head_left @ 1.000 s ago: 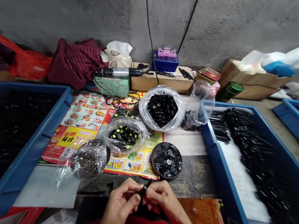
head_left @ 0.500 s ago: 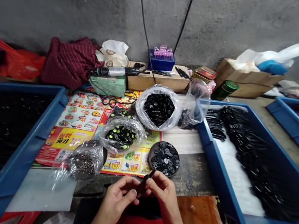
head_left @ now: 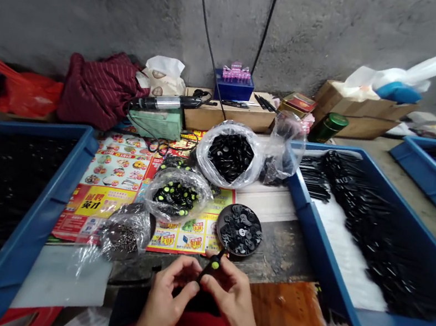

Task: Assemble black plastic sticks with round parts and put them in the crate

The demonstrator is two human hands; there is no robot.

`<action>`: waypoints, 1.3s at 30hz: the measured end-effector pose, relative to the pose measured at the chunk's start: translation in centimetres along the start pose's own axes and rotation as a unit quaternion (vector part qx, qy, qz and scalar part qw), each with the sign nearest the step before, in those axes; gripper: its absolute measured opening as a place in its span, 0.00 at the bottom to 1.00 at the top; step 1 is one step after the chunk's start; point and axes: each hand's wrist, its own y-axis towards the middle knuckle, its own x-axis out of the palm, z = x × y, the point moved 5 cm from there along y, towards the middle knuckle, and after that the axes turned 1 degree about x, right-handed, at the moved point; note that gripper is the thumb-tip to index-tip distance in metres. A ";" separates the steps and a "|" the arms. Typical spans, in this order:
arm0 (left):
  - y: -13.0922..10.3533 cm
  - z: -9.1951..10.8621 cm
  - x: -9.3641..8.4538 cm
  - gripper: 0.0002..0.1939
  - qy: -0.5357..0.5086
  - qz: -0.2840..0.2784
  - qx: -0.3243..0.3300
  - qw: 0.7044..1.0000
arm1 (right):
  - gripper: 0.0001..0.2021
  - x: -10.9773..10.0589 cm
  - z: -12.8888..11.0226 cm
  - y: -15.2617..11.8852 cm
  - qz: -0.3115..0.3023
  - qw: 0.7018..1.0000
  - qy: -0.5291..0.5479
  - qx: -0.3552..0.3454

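Note:
My left hand (head_left: 171,298) and my right hand (head_left: 234,295) meet low in the middle of the head view. Between them they pinch a slim black plastic part (head_left: 209,269) with a yellow-green dot on it. It slants up to the right, its narrow tip near a round dish (head_left: 216,237) of flat black pieces. Fingers hide some of the part. Beyond the hands, a plastic bag (head_left: 150,206) holds small black pieces with yellow-green dots. Farther back, another bag (head_left: 257,164) contains shiny black pieces. Small metal screws (head_left: 122,240) fill a bag at the left.
Blue bins with black parts flank me, one at the left (head_left: 47,211) and one at the right (head_left: 308,224). A grey-handled electric screwdriver (head_left: 167,102) lies on a green box (head_left: 157,123). Printed flyers (head_left: 111,167) cover part of the bench. Cables hang before the grey wall.
The black part has turned in my fingers, so its yellow-green dot now shows. My right-hand fingers have shifted lower along it. The camera view has moved slightly.

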 end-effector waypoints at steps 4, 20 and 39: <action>-0.1 0.3 0.1 0.06 0.024 -0.006 0.011 1.000 | 0.07 0.1 -0.9 0.1 -0.018 0.997 -0.056 -0.049; 0.3 0.5 -0.1 0.04 0.042 -0.028 0.032 0.998 | 0.04 0.9 -1.4 0.5 -0.069 0.989 -0.113 -0.071; -0.2 1.1 -0.3 0.08 0.060 -0.072 0.021 0.995 | 0.07 0.6 -2.5 -0.2 -0.070 0.982 -0.155 -0.081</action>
